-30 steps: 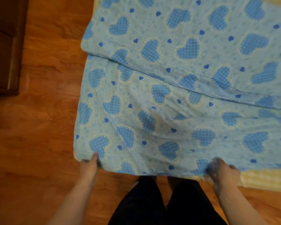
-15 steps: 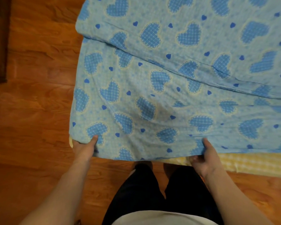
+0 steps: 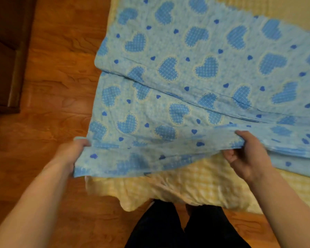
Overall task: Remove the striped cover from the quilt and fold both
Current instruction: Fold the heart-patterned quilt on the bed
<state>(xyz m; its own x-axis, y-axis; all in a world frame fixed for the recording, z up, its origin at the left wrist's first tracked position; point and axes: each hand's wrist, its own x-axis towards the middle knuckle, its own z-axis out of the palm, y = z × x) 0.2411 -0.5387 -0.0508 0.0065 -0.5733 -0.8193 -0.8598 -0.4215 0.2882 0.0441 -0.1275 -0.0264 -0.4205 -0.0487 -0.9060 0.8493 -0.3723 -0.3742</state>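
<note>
Left hand [image 3: 70,154], right hand [image 3: 247,158] grip blue quilt [image 3: 186,77] (edge apparently lifted).

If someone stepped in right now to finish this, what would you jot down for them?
Left hand grips the near left corner of the blue heart-print fabric; right hand grips its near edge further right.
That near edge is lifted off the yellow checked fabric, which lies beneath on the wooden floor.
Done: the blue fabric already shows one fold line across it.
Left: carry the held edge forward to complete this fold, then fold the yellow piece too.
</note>
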